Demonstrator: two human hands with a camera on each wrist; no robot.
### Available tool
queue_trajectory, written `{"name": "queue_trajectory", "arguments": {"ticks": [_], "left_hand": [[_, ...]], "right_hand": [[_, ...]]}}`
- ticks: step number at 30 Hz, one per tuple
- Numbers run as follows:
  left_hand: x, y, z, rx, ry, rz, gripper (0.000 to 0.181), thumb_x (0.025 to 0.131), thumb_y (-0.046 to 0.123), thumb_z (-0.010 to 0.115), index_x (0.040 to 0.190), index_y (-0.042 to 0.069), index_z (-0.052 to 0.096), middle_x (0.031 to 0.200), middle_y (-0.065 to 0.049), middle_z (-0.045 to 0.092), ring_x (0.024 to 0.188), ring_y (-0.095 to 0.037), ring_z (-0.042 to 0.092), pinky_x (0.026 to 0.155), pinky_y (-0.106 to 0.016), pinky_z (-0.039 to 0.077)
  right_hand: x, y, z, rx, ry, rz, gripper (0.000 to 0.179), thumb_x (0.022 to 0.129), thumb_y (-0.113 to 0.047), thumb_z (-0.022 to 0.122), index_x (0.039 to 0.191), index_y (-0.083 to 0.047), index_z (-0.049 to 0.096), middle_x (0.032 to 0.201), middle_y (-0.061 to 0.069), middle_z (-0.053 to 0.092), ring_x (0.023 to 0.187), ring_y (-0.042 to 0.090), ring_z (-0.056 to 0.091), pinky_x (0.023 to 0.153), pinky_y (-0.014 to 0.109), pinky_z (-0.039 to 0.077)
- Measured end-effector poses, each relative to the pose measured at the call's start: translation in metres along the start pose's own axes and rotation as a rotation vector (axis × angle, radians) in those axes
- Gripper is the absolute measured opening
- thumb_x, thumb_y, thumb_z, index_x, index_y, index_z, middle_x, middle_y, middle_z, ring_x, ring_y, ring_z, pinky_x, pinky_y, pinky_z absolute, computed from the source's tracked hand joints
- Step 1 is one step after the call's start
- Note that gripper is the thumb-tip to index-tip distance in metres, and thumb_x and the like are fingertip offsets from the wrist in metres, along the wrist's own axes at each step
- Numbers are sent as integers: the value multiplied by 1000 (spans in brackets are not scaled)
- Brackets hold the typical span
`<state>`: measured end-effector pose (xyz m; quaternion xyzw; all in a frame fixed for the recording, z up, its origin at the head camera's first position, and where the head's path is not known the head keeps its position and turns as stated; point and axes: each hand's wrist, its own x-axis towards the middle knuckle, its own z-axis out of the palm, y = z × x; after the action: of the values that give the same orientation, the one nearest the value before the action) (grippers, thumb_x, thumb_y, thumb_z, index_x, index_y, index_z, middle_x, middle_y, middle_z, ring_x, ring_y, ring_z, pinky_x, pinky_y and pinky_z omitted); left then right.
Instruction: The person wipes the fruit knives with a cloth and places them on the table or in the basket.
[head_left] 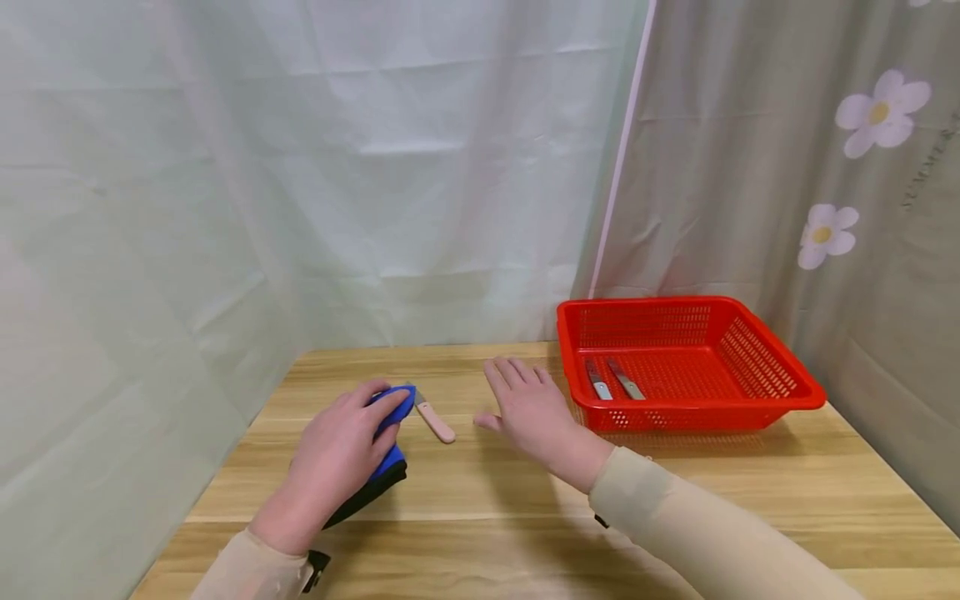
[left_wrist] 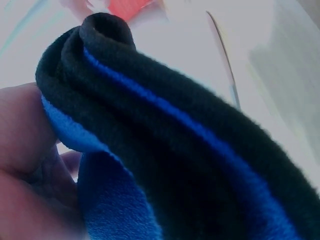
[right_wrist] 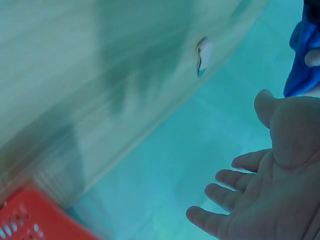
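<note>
My left hand point(head_left: 337, 454) grips a folded blue cloth point(head_left: 391, 461) with dark edging, thumb and fingers pinching it above the left part of the table. Its layered folds fill much of the left wrist view. Just beyond the cloth lies a small knife point(head_left: 437, 423) with a pale pink handle, its blade partly hidden behind the cloth. Held above the table, my right hand point(head_left: 536, 417) has its fingers extended and the thumb out to the side; nothing is in it. That palm also shows bare in the right wrist view.
A red perforated plastic basket point(head_left: 712, 407) stands at the right rear of the table. Inside it, near its left side, lie a light-handled knife point(head_left: 599, 385) and a second knife point(head_left: 628, 383). Curtains point(head_left: 450, 183) hang behind the wooden table point(head_left: 480, 500).
</note>
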<state>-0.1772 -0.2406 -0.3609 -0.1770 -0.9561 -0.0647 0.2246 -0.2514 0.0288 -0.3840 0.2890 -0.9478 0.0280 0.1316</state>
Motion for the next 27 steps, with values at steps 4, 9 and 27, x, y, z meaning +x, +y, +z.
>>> {"name": "queue_trajectory", "arguments": {"ticks": [4,9,27], "left_hand": [[-3,-4,1,6,0,-9,43,97,16,86,139,9,77,134,-14,69,112,-35,72,88,-55,63],[-7,-11,4,13,6,-25,43,98,15,86,139,10,77,134,-13,70,113,-35,72,89,-56,63],[-15,-22,1,45,-49,-83,43,98,19,85,140,10,76,136,-15,69,112,-39,72,87,-60,62]], "right_hand": [[1,-11,10,13,-16,-11,87,103,-60,71,167,-5,47,167,14,51,154,35,47,125,59,39],[5,-27,15,-11,-36,-27,88,104,-62,69,169,-8,45,169,11,49,155,32,47,126,57,39],[18,-51,43,34,-219,-83,84,107,-62,64,171,-12,41,174,5,43,159,28,41,126,55,38]]}}
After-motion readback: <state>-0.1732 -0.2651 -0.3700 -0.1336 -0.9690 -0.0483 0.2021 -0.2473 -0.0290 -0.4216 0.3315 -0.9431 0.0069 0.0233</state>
